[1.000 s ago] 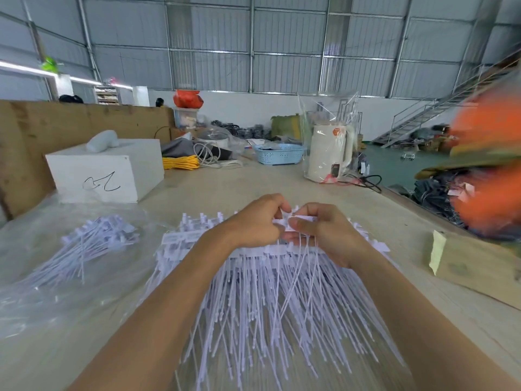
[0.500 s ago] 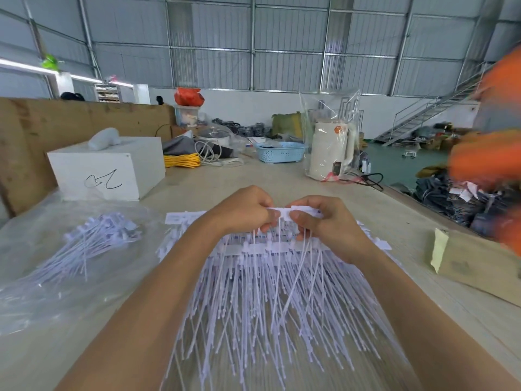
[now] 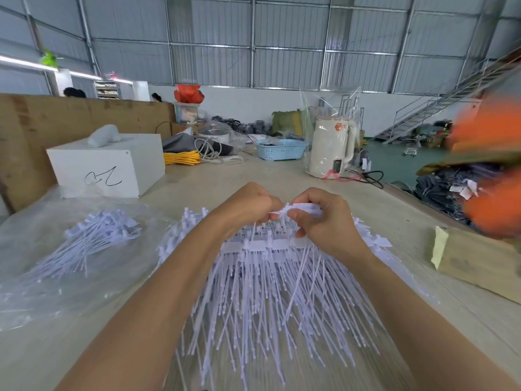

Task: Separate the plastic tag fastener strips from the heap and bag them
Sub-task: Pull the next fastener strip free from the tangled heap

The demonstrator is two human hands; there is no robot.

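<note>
A big heap of white plastic tag fastener strips [image 3: 270,294] fans out on the table in front of me. Above its far end, my left hand [image 3: 248,206] and my right hand [image 3: 324,218] pinch the head bar of one fastener strip [image 3: 303,208] between them, its thin tails hanging down onto the heap. To the left lies a clear plastic bag [image 3: 33,289] with a smaller bundle of separated strips [image 3: 95,238] inside it.
A white box [image 3: 112,167] stands at the back left against a brown board. Behind it are yellow cable [image 3: 181,158], a blue basket [image 3: 280,149] and a bagged white kettle [image 3: 332,148]. A wooden block [image 3: 479,263] lies at the right edge, with blurred orange shapes beyond.
The strip pinched between my hands has bent, and my hands have drawn closer together. The orange shapes at the right keep shifting.
</note>
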